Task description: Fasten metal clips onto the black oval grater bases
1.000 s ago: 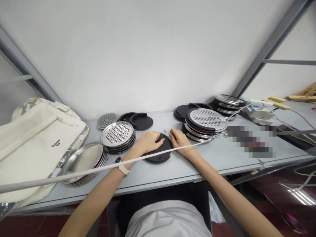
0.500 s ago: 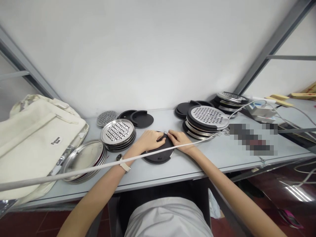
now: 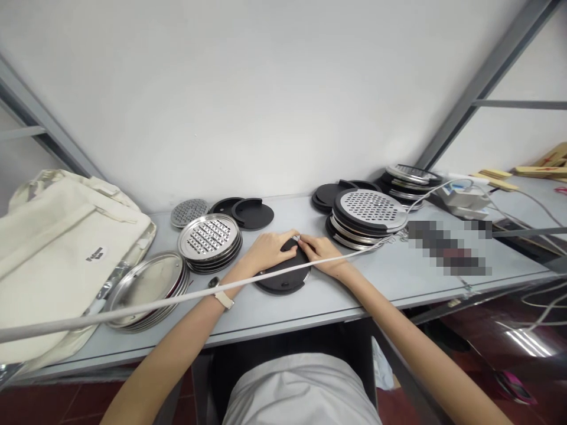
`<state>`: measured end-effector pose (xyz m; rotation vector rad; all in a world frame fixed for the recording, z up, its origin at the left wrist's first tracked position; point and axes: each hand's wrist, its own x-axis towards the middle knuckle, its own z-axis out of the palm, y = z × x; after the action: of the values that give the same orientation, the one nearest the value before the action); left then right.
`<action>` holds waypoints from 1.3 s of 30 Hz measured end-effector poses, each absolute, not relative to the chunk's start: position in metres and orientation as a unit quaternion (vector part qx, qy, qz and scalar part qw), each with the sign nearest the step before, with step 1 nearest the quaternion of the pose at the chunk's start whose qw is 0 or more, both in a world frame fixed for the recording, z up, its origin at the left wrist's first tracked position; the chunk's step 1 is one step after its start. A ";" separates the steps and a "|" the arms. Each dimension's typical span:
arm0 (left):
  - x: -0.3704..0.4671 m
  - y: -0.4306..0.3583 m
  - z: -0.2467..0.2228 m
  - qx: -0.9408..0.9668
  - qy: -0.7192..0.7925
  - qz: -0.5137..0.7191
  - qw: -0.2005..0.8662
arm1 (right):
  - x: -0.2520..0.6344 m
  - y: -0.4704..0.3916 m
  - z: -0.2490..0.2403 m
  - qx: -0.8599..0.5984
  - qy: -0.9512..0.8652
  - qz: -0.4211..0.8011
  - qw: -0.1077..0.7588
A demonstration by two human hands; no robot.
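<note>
Two hands: both sat on one black disc (image 3: 283, 275) at the middle of the grey table (image 3: 398, 283), meeting at its far edge.
Left hand (image 3: 270, 251): lay palm-down across the far left part of the disc, fingers curled and pressing it flat, a watch on the wrist.
Right hand (image 3: 321, 249): came in from the right, fingertips pinched on a small metal ring (image 3: 298, 238) right at the disc's far rim, just beside the left hand's fingertips.
Black disc: flat on the table, its near half showing below both hands.
White cable (image 3: 133, 308): ran across the view, over the left wrist and the disc's near side.
Left of the hands: a stack of steel grater discs (image 3: 209, 237), and nearer the edge a stack of plain steel plates (image 3: 148, 289), beside a cream bag (image 3: 66, 248).
Right of the hands: a stack of black-rimmed graters (image 3: 370, 213), close by the right hand.
Behind: loose black lids (image 3: 248, 212) by the wall.
</note>
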<state>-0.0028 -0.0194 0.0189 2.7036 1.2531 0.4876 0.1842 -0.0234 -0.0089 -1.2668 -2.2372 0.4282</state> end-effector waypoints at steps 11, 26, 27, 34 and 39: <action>-0.003 -0.020 0.016 0.889 0.415 0.185 0.056 | 0.182 -0.026 -0.011 -0.504 -0.825 0.112 0.232; -0.003 -0.017 0.013 0.879 0.426 0.194 0.086 | 0.181 -0.029 -0.008 -0.524 -0.819 0.105 0.209; -0.003 -0.017 0.014 0.879 0.427 0.194 0.088 | 0.181 -0.029 -0.008 -0.524 -0.819 0.105 0.209; -0.005 -0.015 0.015 0.882 0.416 0.195 0.102 | 0.180 -0.027 -0.009 -0.523 -0.818 0.101 0.218; -0.005 -0.014 0.014 0.884 0.409 0.198 0.105 | 0.180 -0.026 -0.010 -0.521 -0.817 0.103 0.227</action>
<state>-0.0050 -0.0138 0.0141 2.6064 1.2062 0.5835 0.1801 -0.0263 -0.0099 -1.4348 -2.2508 0.2852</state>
